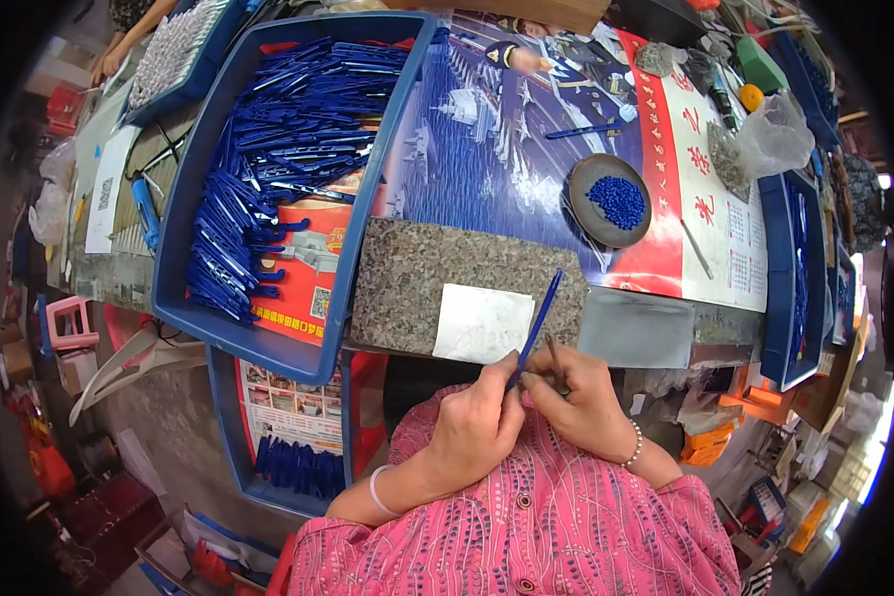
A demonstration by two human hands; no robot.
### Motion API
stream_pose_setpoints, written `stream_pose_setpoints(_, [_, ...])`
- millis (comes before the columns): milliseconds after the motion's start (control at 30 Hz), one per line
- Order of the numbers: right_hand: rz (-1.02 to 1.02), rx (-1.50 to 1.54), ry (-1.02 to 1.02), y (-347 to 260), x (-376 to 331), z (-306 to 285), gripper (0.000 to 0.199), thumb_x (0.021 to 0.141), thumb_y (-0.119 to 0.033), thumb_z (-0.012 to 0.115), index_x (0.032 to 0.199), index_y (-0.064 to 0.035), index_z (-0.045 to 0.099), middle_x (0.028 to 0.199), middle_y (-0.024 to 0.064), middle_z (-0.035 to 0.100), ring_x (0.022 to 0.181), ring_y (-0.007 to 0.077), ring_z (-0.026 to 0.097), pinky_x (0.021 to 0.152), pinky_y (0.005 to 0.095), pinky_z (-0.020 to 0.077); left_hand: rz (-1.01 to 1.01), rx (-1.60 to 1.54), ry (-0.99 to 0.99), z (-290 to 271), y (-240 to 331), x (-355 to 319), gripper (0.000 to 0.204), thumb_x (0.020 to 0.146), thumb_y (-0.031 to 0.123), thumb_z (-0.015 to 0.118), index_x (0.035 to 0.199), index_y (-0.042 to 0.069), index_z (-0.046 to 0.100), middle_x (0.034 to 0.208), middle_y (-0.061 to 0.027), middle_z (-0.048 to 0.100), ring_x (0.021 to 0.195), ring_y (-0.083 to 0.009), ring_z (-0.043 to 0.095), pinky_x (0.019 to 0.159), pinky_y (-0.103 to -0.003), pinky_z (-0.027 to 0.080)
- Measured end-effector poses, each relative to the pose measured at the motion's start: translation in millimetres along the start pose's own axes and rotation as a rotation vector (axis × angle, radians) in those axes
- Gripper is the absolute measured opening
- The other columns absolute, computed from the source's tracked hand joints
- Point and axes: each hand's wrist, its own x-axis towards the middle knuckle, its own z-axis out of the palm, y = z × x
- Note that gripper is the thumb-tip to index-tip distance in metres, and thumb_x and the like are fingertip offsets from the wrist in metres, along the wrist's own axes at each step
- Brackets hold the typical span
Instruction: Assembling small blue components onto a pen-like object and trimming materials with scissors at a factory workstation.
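Blue and slim, a straight, glossy rod (541,320) stands pinched between the thumb and fingers of the left hand (475,419), just above the near edge of the worktop; its long axis slants, the lower end at the fingers and the upper tip pointing away from the person and leaning to the right. The right hand (578,393), close beside it, is closed around a thin brownish tool (554,355) whose upper end leans slightly left, toward the rod; whether the two touch I cannot tell. Beyond the fingers, a white, roughly square sheet (484,323) lies on a speckled granite slab (399,278), with a smooth grey plate (638,330) to its right. Farther out, a round, shallow brown dish (578,179) holds a heap of small blue beads (617,203) on a glossy printed poster (512,199). To the left, a large blue plastic tray (340,288) contains many shiny blue strips (303,109), most lying roughly crosswise in its upper part and steeper in the lower left. Below it, a second blue tray (226,417) bears a bunch of upright-lying blue pieces (300,469); at the upper left, another blue tray (184,91) is packed with white sticks (176,50).
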Motion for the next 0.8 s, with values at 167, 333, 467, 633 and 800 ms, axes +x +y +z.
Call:
stream_pose_setpoints(167, [0.284, 0.249, -0.103, 4, 2, -2, 0.011, 0.080, -0.008, 0.059, 0.080, 0.0028, 0.056, 0.068, 0.0006, 0.056, 0.060, 0.0033, 0.047, 0.050, 0.0210, 0.0363, 0.078, 0.121, -0.020, -1, -1, 0, 0.036, 0.075, -0.003, 0.056, 0.110, -0.009, 0.047, 0.079, -0.0220, 0.060, 0.066, -0.0317, 0.062, 0.056, -0.038, 0.050])
stream_pose_setpoints(333, [0.373, 0.296, -0.188, 2, 8, -7, 0.012, 0.081, -0.010, 0.059, 0.078, 0.0016, 0.057, 0.068, -0.0013, 0.056, 0.059, 0.0017, 0.046, 0.049, 0.0190, 0.0348, 0.084, 0.111, -0.002, 1, -5, -3, 0.034, 0.076, -0.002, 0.055, 0.109, -0.008, 0.048, 0.078, -0.0216, 0.060, 0.065, -0.0319, 0.062, 0.055, -0.038, 0.049])
stream_pose_setpoints(467, [0.269, 0.337, -0.092, 3, 13, -7, 0.016, 0.081, -0.009, 0.059, 0.090, 0.0019, 0.055, 0.070, 0.0001, 0.056, 0.056, 0.0030, 0.047, 0.048, 0.0178, 0.0364, -0.063, -0.089, -0.005, -2, -6, -5, 0.032, 0.078, -0.004, 0.054, 0.110, -0.005, 0.049, 0.081, -0.0189, 0.063, 0.071, -0.0278, 0.065, 0.058, -0.033, 0.051])
stream_pose_setpoints(633, [0.305, 0.617, 0.010, 6, 18, -12, 0.025, 0.084, -0.013, 0.060, 0.101, 0.0028, 0.051, 0.069, 0.0016, 0.053, 0.048, 0.0044, 0.043, 0.043, 0.0182, 0.0358, -0.152, -0.159, -0.072, -7, -4, -6, 0.030, 0.080, -0.006, 0.051, 0.110, -0.005, 0.050, 0.088, -0.0161, 0.066, 0.083, -0.0211, 0.067, 0.066, -0.028, 0.054])
stream_pose_setpoints(800, [0.347, 0.659, -0.009, 4, 21, -7, 0.021, 0.085, -0.012, 0.059, 0.098, 0.0022, 0.053, 0.065, 0.0010, 0.052, 0.047, 0.0043, 0.042, 0.043, 0.0180, 0.0354, -0.132, -0.170, -0.105, -8, -2, -5, 0.028, 0.081, -0.004, 0.052, 0.109, -0.005, 0.050, 0.090, -0.0160, 0.066, 0.081, -0.0196, 0.067, 0.065, -0.027, 0.054])
